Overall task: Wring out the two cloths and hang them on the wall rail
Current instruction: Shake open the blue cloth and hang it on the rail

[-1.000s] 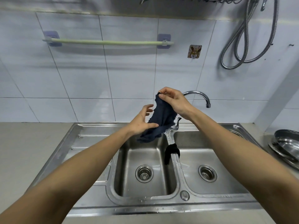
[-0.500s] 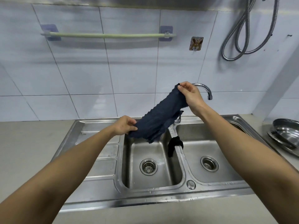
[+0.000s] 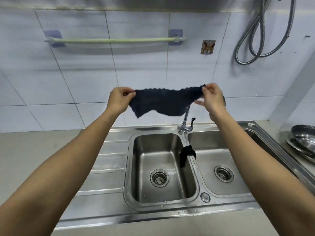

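Fingers [image 3: 130, 92] of the left hand [image 3: 118, 99] pinch the upper left corner of the dark blue cloth [image 3: 163, 102], thumb against forefinger, with the other fingers curled in. On the right hand [image 3: 212, 97], thumb and forefinger grip the upper right corner, while the lower fingers extend loosely below the fabric. Between the two hands the cloth is spread out flat, its top edge nearly level and sagging slightly in the middle, its lower edge hanging uneven. It is held in the air above the double sink [image 3: 119, 218], in front of the tiled wall and partly in front of the faucet [image 3: 185, 123]. A second dark cloth [image 3: 186, 155] lies draped over the divider between the two basins, its longer end hanging into the left basin. Mounted on the wall above and to the left of the held cloth is the pale green wall rail [image 3: 115, 40], carried by two purple brackets, with nothing hanging on it. Stacked metal dishes [image 3: 305, 142] rest on the counter at the right edge, and a metal hose [image 3: 252, 53] hangs in loops on the wall at upper right.
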